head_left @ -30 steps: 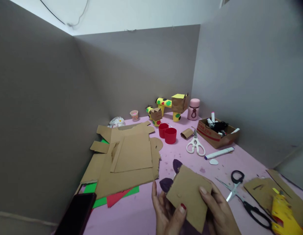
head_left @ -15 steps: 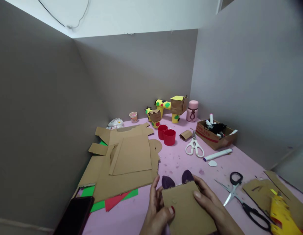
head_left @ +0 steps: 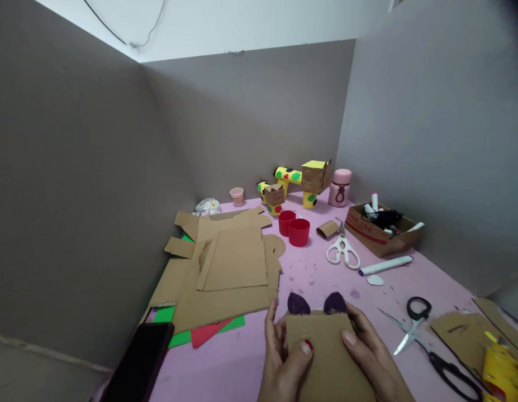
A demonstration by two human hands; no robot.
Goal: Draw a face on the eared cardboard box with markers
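I hold a brown cardboard piece (head_left: 326, 349) with two dark purple ears (head_left: 298, 303) sticking up from its top edge. My left hand (head_left: 284, 363) grips its left side, thumb with red nail on the front. Along its right side my right hand (head_left: 370, 354) is wrapped, fingers on the front. The piece sits low over the pink table (head_left: 309, 273), near the front edge.
Flat cardboard sheets (head_left: 229, 268) over green and red paper lie left. Two red cups (head_left: 295, 228), white scissors (head_left: 343, 248), a marker (head_left: 386, 265), black scissors (head_left: 426, 335), a box of pens (head_left: 384, 226), cardboard animal models (head_left: 300, 184), a phone (head_left: 137, 363), a yellow glue gun (head_left: 504, 371). Grey walls all round.
The cardboard piece has been turned from tilted to square and lowered toward me, ears now both on top. Both hands kept hold of it.
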